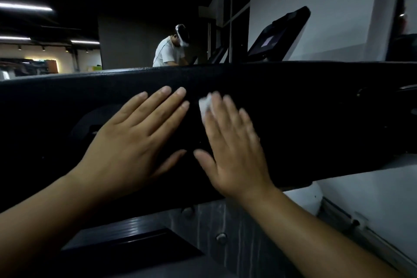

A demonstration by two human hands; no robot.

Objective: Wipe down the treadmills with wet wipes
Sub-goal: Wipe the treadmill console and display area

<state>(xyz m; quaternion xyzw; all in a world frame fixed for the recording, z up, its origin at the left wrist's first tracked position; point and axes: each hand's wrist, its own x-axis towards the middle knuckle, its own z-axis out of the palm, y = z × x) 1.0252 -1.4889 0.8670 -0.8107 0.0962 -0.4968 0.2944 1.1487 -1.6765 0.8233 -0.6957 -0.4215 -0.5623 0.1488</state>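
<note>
Right hand (232, 142) presses a wet wipe (205, 106) flat-fingered onto the treadmill's black panel (316, 106) to scrub; open left hand (135, 140) braces nearby.

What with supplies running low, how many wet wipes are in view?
1: a white wet wipe under the fingers of the right hand on the black treadmill panel. The left hand shows none; its palm could hide one.
</note>
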